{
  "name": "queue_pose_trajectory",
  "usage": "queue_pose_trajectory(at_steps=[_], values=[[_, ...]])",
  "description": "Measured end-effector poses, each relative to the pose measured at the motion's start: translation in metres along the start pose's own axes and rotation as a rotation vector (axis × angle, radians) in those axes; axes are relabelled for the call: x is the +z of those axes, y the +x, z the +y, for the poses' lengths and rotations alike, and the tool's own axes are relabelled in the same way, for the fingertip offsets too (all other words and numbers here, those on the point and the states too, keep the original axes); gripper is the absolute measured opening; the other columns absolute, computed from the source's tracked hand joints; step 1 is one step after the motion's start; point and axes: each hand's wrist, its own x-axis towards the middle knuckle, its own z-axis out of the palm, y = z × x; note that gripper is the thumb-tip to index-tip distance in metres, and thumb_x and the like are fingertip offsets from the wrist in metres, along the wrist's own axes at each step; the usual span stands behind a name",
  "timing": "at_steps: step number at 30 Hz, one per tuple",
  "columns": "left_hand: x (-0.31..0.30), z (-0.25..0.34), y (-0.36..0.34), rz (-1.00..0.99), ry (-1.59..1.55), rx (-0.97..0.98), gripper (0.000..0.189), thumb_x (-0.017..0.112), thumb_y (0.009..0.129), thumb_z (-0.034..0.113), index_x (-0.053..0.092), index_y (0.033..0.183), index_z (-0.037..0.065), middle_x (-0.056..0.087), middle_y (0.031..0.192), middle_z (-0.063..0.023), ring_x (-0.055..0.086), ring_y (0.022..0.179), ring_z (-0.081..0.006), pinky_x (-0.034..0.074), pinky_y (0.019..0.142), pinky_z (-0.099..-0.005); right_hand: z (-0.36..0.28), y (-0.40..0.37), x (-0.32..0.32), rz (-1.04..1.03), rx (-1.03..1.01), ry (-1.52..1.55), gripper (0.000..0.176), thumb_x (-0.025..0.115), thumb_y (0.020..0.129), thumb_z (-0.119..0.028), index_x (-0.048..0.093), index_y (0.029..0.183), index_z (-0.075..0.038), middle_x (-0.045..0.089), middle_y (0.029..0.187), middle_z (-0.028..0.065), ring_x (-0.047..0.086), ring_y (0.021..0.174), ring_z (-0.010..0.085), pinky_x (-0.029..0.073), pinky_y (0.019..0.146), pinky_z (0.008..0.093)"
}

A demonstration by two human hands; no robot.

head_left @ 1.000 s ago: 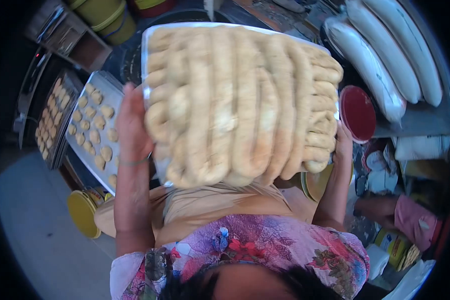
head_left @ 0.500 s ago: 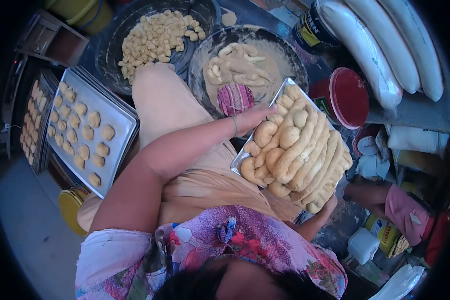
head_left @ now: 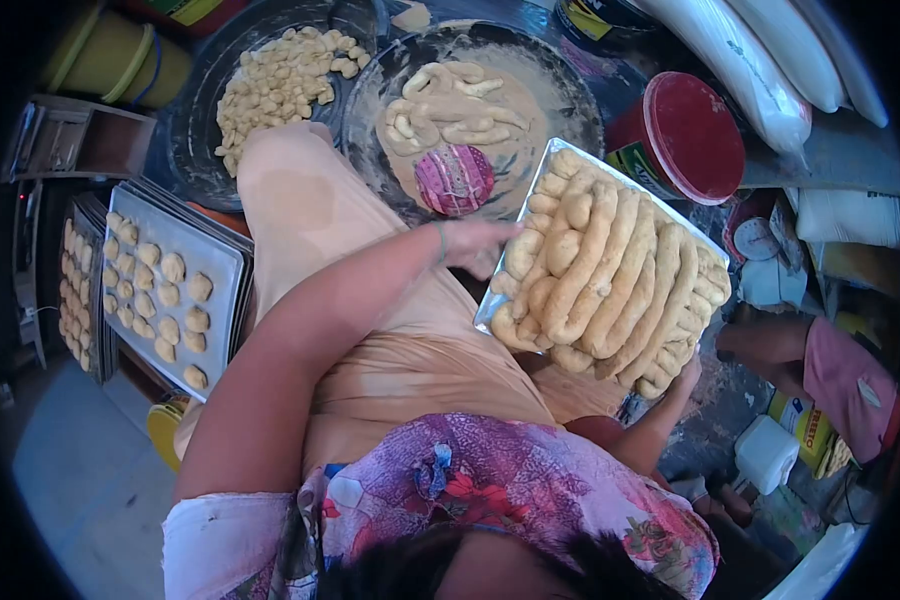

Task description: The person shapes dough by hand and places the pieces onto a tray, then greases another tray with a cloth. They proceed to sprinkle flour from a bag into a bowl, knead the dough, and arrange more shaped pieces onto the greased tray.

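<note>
A metal baking tray (head_left: 484,318) lies tilted before me, heaped with long dough ropes (head_left: 610,285) and rounded dough pieces along its sides. My right hand (head_left: 682,380) grips its lower right edge, with part of the fingers hidden under it. Beside the left rim is my left hand (head_left: 478,246), fingers stretched out and slightly blurred, a fingertip at the edge. Just beyond it, a pink patterned cloth bundle (head_left: 454,180) sits in a wide black basin (head_left: 560,90) with floury dough strips (head_left: 460,105).
Another black basin (head_left: 185,130) holds many small dough lumps. Stacked trays of dough balls (head_left: 225,290) stand at left. To the right are a red-lidded bucket (head_left: 695,135), long white plastic-wrapped rolls (head_left: 740,80), a white jug (head_left: 767,453) and another person's leg (head_left: 770,345).
The loaded tray has shifted right and slightly up, with my right hand still on it. My left hand has drawn back from its grip on the left rim. The view has shifted too.
</note>
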Motion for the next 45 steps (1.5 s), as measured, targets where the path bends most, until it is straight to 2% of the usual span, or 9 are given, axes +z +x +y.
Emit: queue_pose_trajectory(at_steps=[19,26,28,30,33,35,38,41,45], values=[[0.025,0.021,-0.014,0.063,0.202,0.277,0.093,0.050,0.081,0.067,0.013,0.148,0.013,0.044,0.135,-0.0087,0.048,0.115,-0.0219,0.038,0.095,-0.0362,0.010,-0.005,-0.006,-0.027,0.044,0.244,0.049,0.046,0.095,-0.043,0.055,0.116,0.001,0.060,0.110,0.0136,0.062,0.094,0.0256,0.052,0.080,0.0402],[0.007,0.020,-0.030,0.302,0.569,0.069,0.070,0.051,0.086,0.057,0.043,0.136,0.009,0.051,0.130,-0.0170,0.052,0.115,-0.0286,0.040,0.095,-0.0397,0.012,0.019,-0.032,-0.121,0.298,0.353,0.047,0.057,0.090,-0.034,0.053,0.120,0.001,0.061,0.112,0.0154,0.060,0.099,0.0301,0.049,0.086,0.0392],[-0.002,0.017,-0.044,0.514,1.016,0.108,0.061,0.053,0.087,0.052,0.054,0.126,0.006,0.058,0.121,-0.0204,0.056,0.110,-0.0317,0.041,0.094,-0.0404,-0.040,0.006,-0.011,0.351,-0.280,-0.648,0.043,0.060,0.086,-0.022,0.053,0.117,0.006,0.060,0.112,0.0204,0.060,0.099,0.0313,0.047,0.088,0.0392],[0.004,0.025,-0.077,0.757,1.036,0.356,0.047,0.058,0.087,0.039,0.059,0.115,0.002,0.062,0.109,-0.0214,0.059,0.101,-0.0344,0.044,0.089,-0.0396,-0.148,-0.059,0.048,0.666,-0.964,-0.672,0.040,0.063,0.082,-0.010,0.053,0.114,0.011,0.059,0.111,0.0253,0.059,0.100,0.0326,0.045,0.091,0.0392],[0.011,0.040,-0.149,1.032,0.768,0.801,0.040,0.059,0.088,0.031,0.059,0.114,0.001,0.063,0.105,-0.0177,0.060,0.095,-0.0297,0.046,0.085,-0.0373,-0.248,-0.144,0.186,0.111,-1.102,-0.144,0.030,0.057,0.089,-0.015,0.059,0.109,0.007,0.062,0.106,0.0180,0.059,0.097,0.0235,0.045,0.088,0.0338],[0.023,0.044,-0.209,1.093,0.490,0.999,0.038,0.059,0.089,0.028,0.060,0.116,0.001,0.063,0.106,-0.0128,0.059,0.098,-0.0220,0.045,0.087,-0.0338,-0.257,-0.174,0.292,-0.120,-1.230,-0.292,0.028,0.061,0.086,-0.017,0.060,0.109,0.001,0.060,0.105,0.0117,0.056,0.097,0.0193,0.043,0.087,0.0298],[0.044,0.019,-0.282,1.252,0.314,1.062,0.035,0.057,0.090,0.022,0.059,0.116,-0.002,0.062,0.111,-0.0110,0.056,0.102,-0.0178,0.043,0.090,-0.0300,-0.186,-0.192,0.468,-0.591,-0.572,0.141,0.052,0.067,0.080,-0.018,0.048,0.125,0.000,0.055,0.116,0.0126,0.055,0.095,0.0199,0.045,0.082,0.0350],[0.062,-0.037,-0.332,1.401,0.270,1.038,0.032,0.055,0.089,0.016,0.058,0.113,-0.006,0.061,0.111,-0.0135,0.056,0.102,-0.0193,0.042,0.091,-0.0307,-0.027,-0.115,0.609,-0.279,-0.216,-0.150,0.055,0.065,0.082,-0.018,0.046,0.128,0.004,0.056,0.118,0.0166,0.054,0.100,0.0254,0.045,0.087,0.0351],[0.075,-0.127,-0.370,1.614,0.024,1.107,0.037,0.057,0.086,0.019,0.057,0.113,-0.007,0.061,0.105,-0.0159,0.060,0.098,-0.0247,0.045,0.089,-0.0355,0.074,-0.105,0.609,-0.250,0.166,-0.371,0.050,0.064,0.080,-0.016,0.049,0.124,0.004,0.057,0.113,0.0151,0.056,0.095,0.0250,0.046,0.084,0.0363]])
